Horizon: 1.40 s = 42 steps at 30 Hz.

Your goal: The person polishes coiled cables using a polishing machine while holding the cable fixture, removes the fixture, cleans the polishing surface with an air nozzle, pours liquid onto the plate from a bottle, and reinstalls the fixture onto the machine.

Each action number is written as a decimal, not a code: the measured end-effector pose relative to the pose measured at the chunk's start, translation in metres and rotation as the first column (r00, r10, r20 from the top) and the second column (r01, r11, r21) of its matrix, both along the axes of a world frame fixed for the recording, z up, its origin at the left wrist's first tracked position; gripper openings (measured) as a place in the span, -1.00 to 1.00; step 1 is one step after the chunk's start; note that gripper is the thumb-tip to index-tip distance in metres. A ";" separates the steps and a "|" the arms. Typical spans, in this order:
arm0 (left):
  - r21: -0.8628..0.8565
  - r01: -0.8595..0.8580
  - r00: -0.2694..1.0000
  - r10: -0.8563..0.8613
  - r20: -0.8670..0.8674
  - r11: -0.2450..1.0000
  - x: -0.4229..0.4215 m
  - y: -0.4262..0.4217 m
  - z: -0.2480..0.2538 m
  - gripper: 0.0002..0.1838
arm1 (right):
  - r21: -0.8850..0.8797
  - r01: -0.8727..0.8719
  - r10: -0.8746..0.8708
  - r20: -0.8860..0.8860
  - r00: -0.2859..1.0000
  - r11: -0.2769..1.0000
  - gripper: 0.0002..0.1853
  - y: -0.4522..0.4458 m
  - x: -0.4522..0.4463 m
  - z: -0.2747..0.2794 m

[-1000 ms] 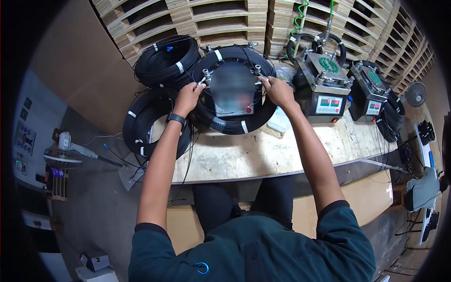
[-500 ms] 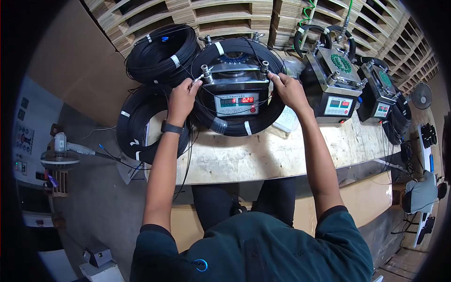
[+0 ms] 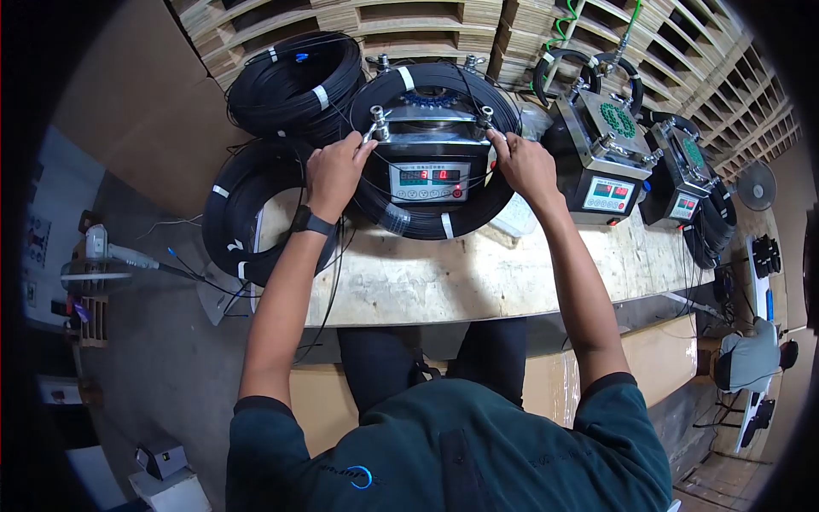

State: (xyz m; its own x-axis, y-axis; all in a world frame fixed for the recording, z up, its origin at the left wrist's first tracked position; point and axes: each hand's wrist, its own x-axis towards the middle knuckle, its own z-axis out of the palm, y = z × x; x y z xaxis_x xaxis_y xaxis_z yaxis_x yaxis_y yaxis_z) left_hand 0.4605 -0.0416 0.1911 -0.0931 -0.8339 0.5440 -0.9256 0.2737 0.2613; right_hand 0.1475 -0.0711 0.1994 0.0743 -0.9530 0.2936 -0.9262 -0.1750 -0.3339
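Observation:
A boxy machine with a metal top and a red-and-green digital display (image 3: 429,177) sits in front of me. Around it hangs a large coil of black cable (image 3: 490,213), bound with white tape. My left hand (image 3: 335,177) is closed on the small lever handle (image 3: 372,132) at the machine's front left post. At the front right post, my right hand (image 3: 525,168) pinches a matching lever, mostly hidden by the fingers. Between the two posts lies a steel clamp plate (image 3: 431,135), with a dark blue toothed ring (image 3: 429,100) behind it.
More black cable coils (image 3: 294,81) are stacked at left, with another coil (image 3: 223,205) at the table's left edge. Two similar machines (image 3: 607,192) stand at right. Wooden pallets (image 3: 409,21) rise behind the table (image 3: 409,290). A seated person (image 3: 751,358) is at far right.
The display's right-hand number went from 0.28 to about 0. Both hands remain at the levers, the left one slightly higher against its post. The whole view shifted a little.

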 end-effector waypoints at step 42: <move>0.132 0.033 0.982 -0.008 -0.187 0.991 0.015 -0.007 -0.001 -0.63 | -0.216 -0.052 0.059 0.023 0.998 0.975 -0.50 -0.001 -0.003 -0.009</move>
State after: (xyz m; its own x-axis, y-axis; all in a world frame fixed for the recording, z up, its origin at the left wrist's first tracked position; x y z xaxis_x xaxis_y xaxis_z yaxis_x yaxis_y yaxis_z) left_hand 0.4752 -0.0481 0.1899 -0.0187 -0.8991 0.4373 -0.8522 0.2431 0.4634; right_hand 0.1450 -0.0717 0.1907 0.1137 -0.8618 0.4943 -0.9034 -0.2967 -0.3095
